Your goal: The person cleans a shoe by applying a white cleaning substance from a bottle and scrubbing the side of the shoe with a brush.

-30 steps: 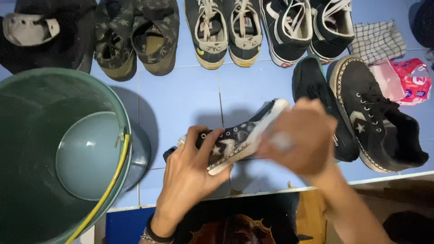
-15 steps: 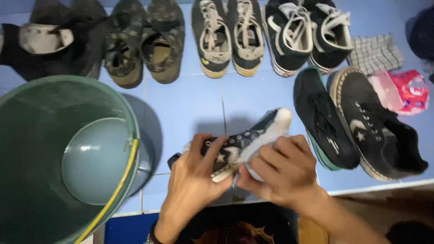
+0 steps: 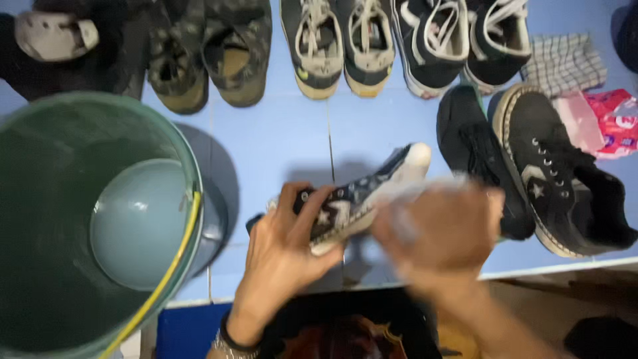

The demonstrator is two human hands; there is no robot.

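Black star-patched sneaker (image 3: 359,199) gripped steady in left hand (image 3: 282,256), sole sideways for scrubbing; blurred right hand (image 3: 442,233) alongside, grip unclear; green bucket (image 3: 40,166) left.

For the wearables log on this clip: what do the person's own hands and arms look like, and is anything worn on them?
Both are bare, with no gloves or sleeves in view. The left hand has a dark band and a metallic chain bracelet at the wrist. The right hand is motion-blurred; nothing worn shows on it or its forearm.
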